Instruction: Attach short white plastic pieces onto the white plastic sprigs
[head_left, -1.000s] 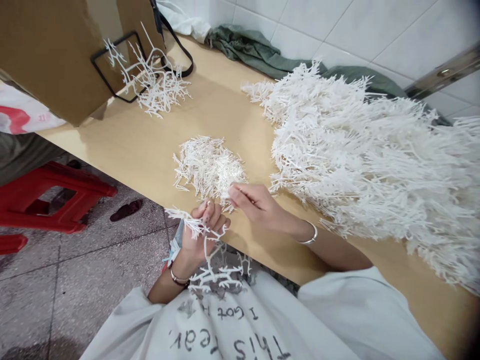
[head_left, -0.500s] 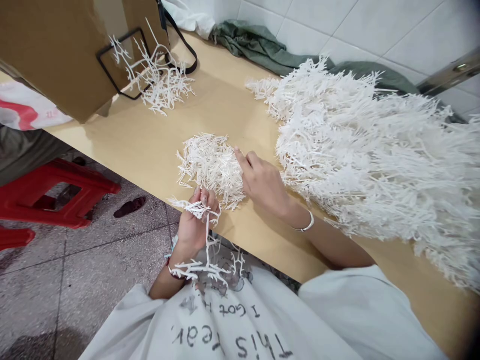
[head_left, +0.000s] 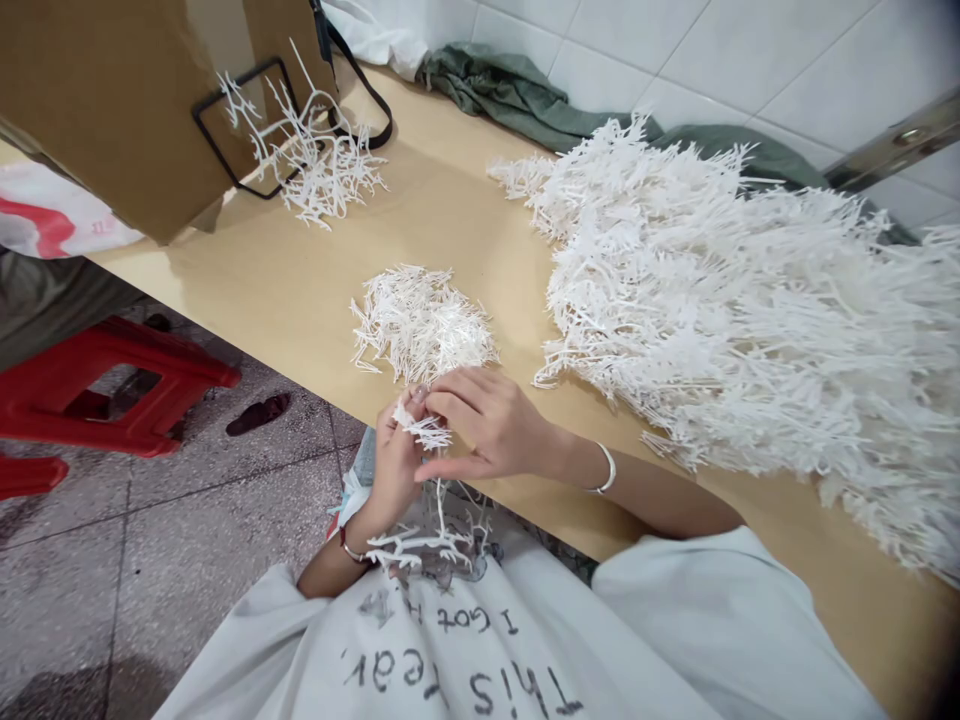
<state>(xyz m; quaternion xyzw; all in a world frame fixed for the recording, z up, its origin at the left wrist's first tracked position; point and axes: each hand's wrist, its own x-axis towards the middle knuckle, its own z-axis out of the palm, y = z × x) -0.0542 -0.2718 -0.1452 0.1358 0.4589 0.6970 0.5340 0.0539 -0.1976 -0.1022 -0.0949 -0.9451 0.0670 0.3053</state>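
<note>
My left hand (head_left: 394,465) grips a white branched plastic frame (head_left: 424,540) that hangs down over my lap, its top tuft between the fingers. My right hand (head_left: 487,420) has its fingers pinched on that same tuft of thin white pieces (head_left: 426,430), right against the left hand, at the table's near edge. Just beyond both hands lies a small pile of loose white plastic sticks (head_left: 420,325) on the tan table (head_left: 300,290). A very large heap of white branched frames (head_left: 750,310) covers the table's right side.
Stripped white frames (head_left: 315,165) lie at the far left beside a cardboard box (head_left: 112,100) and a black strap. Green cloth (head_left: 525,95) bunches against the tiled wall. A red plastic stool (head_left: 112,385) stands on the floor at left.
My right hand went out to the small pile of sticks, then came back to the tuft held in my left hand. The left hand stayed at the table edge.
</note>
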